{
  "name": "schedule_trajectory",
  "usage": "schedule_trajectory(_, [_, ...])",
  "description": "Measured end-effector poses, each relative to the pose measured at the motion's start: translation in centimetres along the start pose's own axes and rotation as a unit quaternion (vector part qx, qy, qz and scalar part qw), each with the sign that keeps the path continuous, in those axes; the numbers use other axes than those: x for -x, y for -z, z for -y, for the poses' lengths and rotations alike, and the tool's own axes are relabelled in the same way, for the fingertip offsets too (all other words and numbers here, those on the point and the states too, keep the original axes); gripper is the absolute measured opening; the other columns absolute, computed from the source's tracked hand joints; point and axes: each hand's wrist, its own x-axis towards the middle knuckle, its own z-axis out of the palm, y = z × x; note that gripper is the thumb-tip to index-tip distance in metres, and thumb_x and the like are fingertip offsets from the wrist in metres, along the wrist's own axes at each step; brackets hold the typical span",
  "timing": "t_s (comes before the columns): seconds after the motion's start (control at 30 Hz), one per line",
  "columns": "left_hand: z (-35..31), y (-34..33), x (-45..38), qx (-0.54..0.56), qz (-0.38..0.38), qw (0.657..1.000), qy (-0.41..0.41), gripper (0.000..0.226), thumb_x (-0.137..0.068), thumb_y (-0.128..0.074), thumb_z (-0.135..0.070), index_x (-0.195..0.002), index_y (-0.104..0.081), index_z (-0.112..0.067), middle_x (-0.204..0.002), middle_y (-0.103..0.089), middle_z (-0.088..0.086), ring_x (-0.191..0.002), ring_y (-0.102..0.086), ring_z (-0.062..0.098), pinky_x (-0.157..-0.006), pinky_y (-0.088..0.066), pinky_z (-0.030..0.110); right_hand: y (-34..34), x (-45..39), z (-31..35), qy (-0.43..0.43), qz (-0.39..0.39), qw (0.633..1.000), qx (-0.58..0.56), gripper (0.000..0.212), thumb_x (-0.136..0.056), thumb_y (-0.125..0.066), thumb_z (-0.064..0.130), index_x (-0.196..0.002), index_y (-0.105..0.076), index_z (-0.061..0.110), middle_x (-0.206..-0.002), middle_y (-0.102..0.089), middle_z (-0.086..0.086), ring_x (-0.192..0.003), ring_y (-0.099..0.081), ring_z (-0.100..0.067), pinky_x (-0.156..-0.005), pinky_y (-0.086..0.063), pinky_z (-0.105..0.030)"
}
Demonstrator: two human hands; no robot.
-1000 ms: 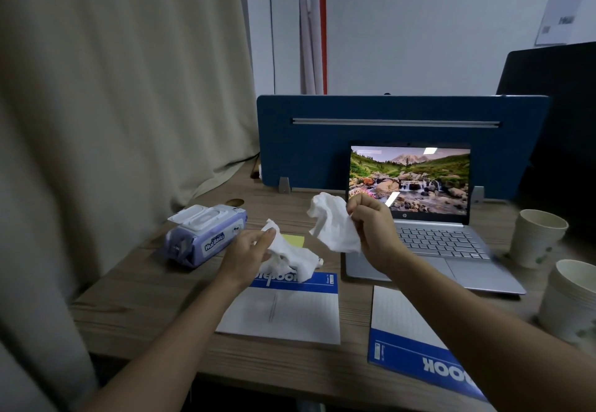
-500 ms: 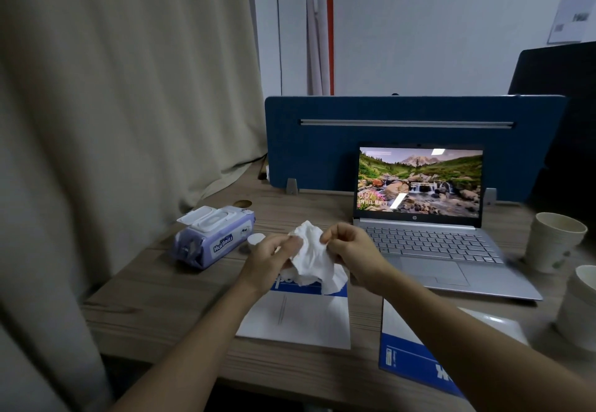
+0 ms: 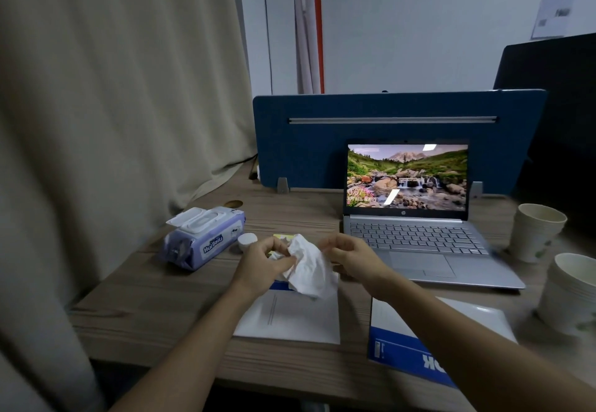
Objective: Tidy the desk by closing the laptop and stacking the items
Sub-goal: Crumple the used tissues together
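Wooden desk (image 3: pixel 154 295), beige curtain (image 3: pixel 113 89) at 9 o'clock, blue divider panel (image 3: pixel 306 147) at 12. Left to right: wet-wipes pack (image 3: pixel 206 240) with flip lid open, small white cap (image 3: pixel 247 240) just beside it. Left hand (image 3: pixel 263 265) pinches a crumpled white tissue (image 3: pixel 311 269) above a white notebook (image 3: pixel 290 318). Right hand (image 3: pixel 350 258), fingers curled, touching the tissue's right edge; grip unclear. Blue notebook (image 3: pixel 400 353) at 5 o'clock. Laptop (image 3: pixel 416 237) at 1 o'clock, lid open, screen lit. Paper cups (image 3: pixel 535 234) and a second stack (image 3: pixel 574 295) at 3 o'clock.
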Motion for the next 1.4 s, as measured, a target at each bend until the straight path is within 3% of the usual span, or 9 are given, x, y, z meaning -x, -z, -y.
schedule_trajectory(0.23, [-1.9,-0.8,0.4,0.122,0.067,0.99,0.016,0.008,-0.083,-0.075,-0.01,-0.089,-0.069,-0.011,-0.09,-0.075,0.007,-0.085,-0.071,0.025,-0.071,-0.056,0.033,0.2,1.0,-0.5,-0.043,0.036,0.998,0.01,0.024,-0.096,-0.058,0.031,-0.117,-0.057,0.019,-0.116,-0.063,-0.012,-0.107,-0.062,-0.032,-0.092,-0.053,-0.046])
schedule_trajectory(0.37, [-3.1,-1.6,0.8,0.197,0.089,0.976,0.034,0.021,-0.087,-0.071,-0.013,-0.105,-0.064,-0.007,-0.102,-0.074,0.009,-0.096,-0.071,0.028,-0.075,-0.059,0.034,1.0,1.9,-0.6,-0.094,0.082,0.991,-0.051,0.038,-0.095,-0.055,0.043,-0.127,-0.052,0.022,-0.122,-0.06,-0.01,-0.111,-0.06,-0.03,-0.086,-0.055,-0.04])
schedule_trajectory(0.63, [-5.0,-3.6,2.3,0.283,0.137,0.948,0.041,0.038,-0.078,-0.072,-0.006,-0.112,-0.056,-0.006,-0.118,-0.07,0.013,-0.108,-0.068,0.032,-0.085,-0.058,0.045,3.6,4.3,0.2,-0.069,0.078,0.981,-0.162,0.039,-0.092,-0.064,0.021,-0.126,-0.058,0.004,-0.121,-0.066,-0.018,-0.109,-0.065,-0.034,-0.091,-0.054,-0.045])
schedule_trajectory(0.73, [-5.6,-4.6,2.7,0.243,0.13,0.961,0.035,0.042,-0.079,-0.075,-0.006,-0.116,-0.055,-0.009,-0.117,-0.071,0.007,-0.105,-0.069,0.025,-0.08,-0.06,0.039,4.3,5.3,0.6,-0.058,0.028,0.987,-0.15,0.037,-0.09,-0.066,0.015,-0.124,-0.058,0.003,-0.121,-0.064,-0.019,-0.108,-0.066,-0.035,-0.095,-0.053,-0.051])
schedule_trajectory(0.87, [-6.3,-5.9,3.6,0.115,0.093,0.989,0.0,0.042,-0.081,-0.078,-0.013,-0.111,-0.051,-0.026,-0.113,-0.066,-0.01,-0.094,-0.066,0.004,-0.072,-0.056,0.026,5.6,7.2,0.4,-0.052,-0.035,0.992,-0.11,0.027,-0.091,-0.066,0.014,-0.115,-0.061,0.003,-0.115,-0.066,-0.02,-0.1,-0.069,-0.034,-0.085,-0.058,-0.047])
schedule_trajectory(1.0, [-7.3,-7.4,4.9,0.124,0.109,0.986,-0.016,0.04,-0.091,-0.067,-0.017,-0.116,-0.044,-0.039,-0.119,-0.061,0.001,-0.099,-0.068,0.018,-0.074,-0.06,0.036,7.1,9.7,-0.2,-0.041,-0.078,0.994,-0.071,0.022,-0.09,-0.067,0.015,-0.109,-0.063,0.005,-0.107,-0.069,-0.018,-0.092,-0.071,-0.031,-0.079,-0.058,-0.043])
schedule_trajectory(1.1, [-8.4,-9.0,6.0,0.112,0.126,0.984,-0.053,0.033,-0.093,-0.064,-0.028,-0.117,-0.047,-0.043,-0.118,-0.059,0.0,-0.093,-0.068,0.01,-0.067,-0.058,0.029,8.2,11.4,-0.6,-0.038,-0.093,0.994,-0.053,0.02,-0.089,-0.068,0.015,-0.107,-0.063,0.007,-0.101,-0.071,-0.014,-0.084,-0.072,-0.026,-0.069,-0.059,-0.036])
schedule_trajectory(1.23, [-9.0,-12.0,7.4,-0.019,0.161,0.983,-0.092,0.037,-0.085,-0.071,-0.043,-0.116,-0.052,-0.051,-0.119,-0.057,-0.017,-0.105,-0.058,0.007,-0.079,-0.054,0.035,9.7,14.9,-1.8,-0.032,-0.121,0.991,-0.049,0.021,-0.089,-0.069,0.015,-0.108,-0.064,0.009,-0.101,-0.073,-0.012,-0.086,-0.073,-0.026,-0.067,-0.059,-0.035])
schedule_trajectory(1.4, [-9.4,-16.8,10.4,-0.04,0.214,0.971,-0.095,0.031,-0.082,-0.075,-0.039,-0.105,-0.06,-0.054,-0.111,-0.065,-0.02,-0.109,-0.06,0.008,-0.088,-0.054,0.037,12.4,20.4,-4.1,-0.006,-0.167,0.985,-0.049,0.018,-0.088,-0.068,0.013,-0.105,-0.068,0.012,-0.098,-0.075,-0.008,-0.087,-0.073,-0.021,-0.07,-0.06,-0.031])
